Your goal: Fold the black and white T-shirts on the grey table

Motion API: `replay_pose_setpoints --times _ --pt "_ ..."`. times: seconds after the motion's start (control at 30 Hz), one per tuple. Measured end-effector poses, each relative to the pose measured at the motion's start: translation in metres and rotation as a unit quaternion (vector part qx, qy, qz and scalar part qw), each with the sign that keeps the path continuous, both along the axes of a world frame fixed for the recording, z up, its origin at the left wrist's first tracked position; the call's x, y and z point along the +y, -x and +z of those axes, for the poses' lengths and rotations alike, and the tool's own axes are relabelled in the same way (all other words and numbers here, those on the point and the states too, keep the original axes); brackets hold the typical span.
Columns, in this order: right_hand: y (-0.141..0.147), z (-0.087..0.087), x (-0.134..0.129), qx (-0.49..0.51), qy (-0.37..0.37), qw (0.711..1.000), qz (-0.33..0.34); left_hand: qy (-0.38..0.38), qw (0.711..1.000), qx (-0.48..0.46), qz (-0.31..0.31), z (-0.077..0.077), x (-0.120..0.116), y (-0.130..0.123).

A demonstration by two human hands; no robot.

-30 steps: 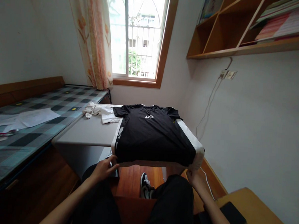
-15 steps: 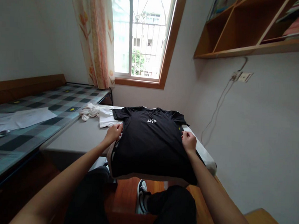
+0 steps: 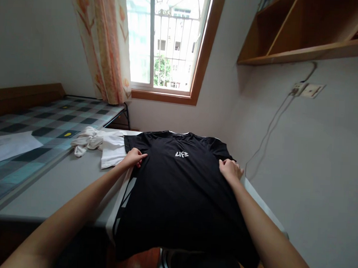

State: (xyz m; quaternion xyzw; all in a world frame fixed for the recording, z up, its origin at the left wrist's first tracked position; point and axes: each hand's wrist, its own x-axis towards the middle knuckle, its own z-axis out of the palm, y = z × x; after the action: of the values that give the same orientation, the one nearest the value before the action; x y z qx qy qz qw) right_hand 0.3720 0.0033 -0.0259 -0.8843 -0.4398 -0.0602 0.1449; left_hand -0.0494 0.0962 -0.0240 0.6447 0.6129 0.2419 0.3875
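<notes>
A black T-shirt (image 3: 181, 198) with white lettering on its chest lies spread out flat, its collar toward the window and its hem hanging over the near edge of the table. My left hand (image 3: 134, 157) pinches the left side of the shirt just below the sleeve. On the opposite side, my right hand (image 3: 231, 169) has its fingers closed on the shirt's edge under the other sleeve. Under the black sleeve on the left shows a white cloth (image 3: 112, 149), and a crumpled whitish cloth (image 3: 88, 140) lies beside it.
The grey-white table (image 3: 56, 187) extends left to a bed (image 3: 56, 121) with a checked cover and paper sheets (image 3: 12, 146). A wall stands close on the right, with a socket (image 3: 309, 90) and hanging cable. Above is a wooden shelf (image 3: 303, 46). A window faces me.
My view has moved closer to the table, so the shirt looks larger. Both hands have shifted slightly toward the sleeves, and their fingers now point inward on the shirt's sides.
</notes>
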Motion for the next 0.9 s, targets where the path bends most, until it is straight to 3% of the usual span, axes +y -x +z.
replay_pose_setpoints --times 0.27,0.43,0.63,0.9 --pt "0.0 -0.01 -0.001 -0.012 -0.032 0.999 -0.001 -0.062 0.997 -0.05 0.02 -0.007 0.001 0.011" --pt "-0.001 -0.009 -0.005 -0.04 -0.006 0.999 -0.007 -0.1 0.992 -0.056 0.052 -0.014 -0.002 0.015" --pt "-0.001 -0.005 -0.005 -0.085 0.034 0.996 0.008 -0.211 0.968 0.134 0.038 -0.009 -0.011 0.014" --pt "-0.004 0.001 -0.007 -0.115 0.062 0.991 0.032 -0.168 0.929 0.331 0.003 0.01 -0.022 0.009"
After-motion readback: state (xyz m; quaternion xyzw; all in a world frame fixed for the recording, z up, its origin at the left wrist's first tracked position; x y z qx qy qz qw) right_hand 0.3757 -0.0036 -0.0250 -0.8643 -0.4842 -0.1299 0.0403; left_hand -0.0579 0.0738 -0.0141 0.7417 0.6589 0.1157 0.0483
